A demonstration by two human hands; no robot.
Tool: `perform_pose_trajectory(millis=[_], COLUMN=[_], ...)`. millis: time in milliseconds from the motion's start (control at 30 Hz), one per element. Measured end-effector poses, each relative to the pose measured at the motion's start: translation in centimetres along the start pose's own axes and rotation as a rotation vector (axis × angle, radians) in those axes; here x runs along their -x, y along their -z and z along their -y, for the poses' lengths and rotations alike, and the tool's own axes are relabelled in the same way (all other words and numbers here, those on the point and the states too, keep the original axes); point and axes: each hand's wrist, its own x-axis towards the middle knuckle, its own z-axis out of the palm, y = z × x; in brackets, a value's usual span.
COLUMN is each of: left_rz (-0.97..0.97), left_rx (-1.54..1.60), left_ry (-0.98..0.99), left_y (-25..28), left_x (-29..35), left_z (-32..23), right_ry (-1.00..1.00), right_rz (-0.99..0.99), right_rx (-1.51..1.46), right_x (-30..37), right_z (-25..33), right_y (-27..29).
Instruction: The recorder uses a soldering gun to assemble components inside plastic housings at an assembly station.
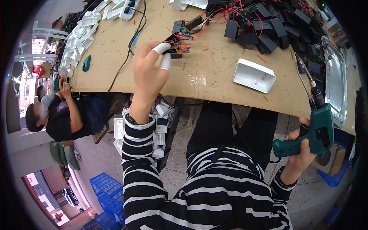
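Observation:
My left hand (pixel 150 73) is over the table, with white covers on two fingertips. Those two fingers are apart, and I see nothing held between them. Just beyond them lies a small brown circuit board (pixel 182 50) with red wires, beside black housings (pixel 178 27). At the right, my right hand (pixel 303 153) is wrapped round the handle of a green soldering gun (pixel 322 128). Its metal tip points up and away, past the table's front edge. Between my hands, nearer the right one, an open white plastic box (pixel 254 75) lies on the table.
Black housings with red wires (pixel 268 28) are heaped at the far right, near a metal tray (pixel 337 86). White casings (pixel 78 44) pile up at the left. A black cable (pixel 124 63) crosses the cardboard-covered table (pixel 207 71). Another person (pixel 63 111) sits at the left.

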Motion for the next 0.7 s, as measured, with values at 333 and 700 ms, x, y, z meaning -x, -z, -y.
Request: perform_pose_trajectory(millis=[333, 700], left_rz=[-0.102, -0.202], left_rx=[-0.073, 0.136], left_ry=[-0.023, -0.099], left_y=[-4.2, -4.1], left_x=[-1.7, -1.5], left_z=[-1.6, -1.7], right_ry=[0.003, -0.009], right_rz=[-0.015, -0.004], right_rx=[0.022, -0.001], right_x=[-0.4, -0.5], right_z=[0.0, -0.4], right_y=[-0.2, -0.4])
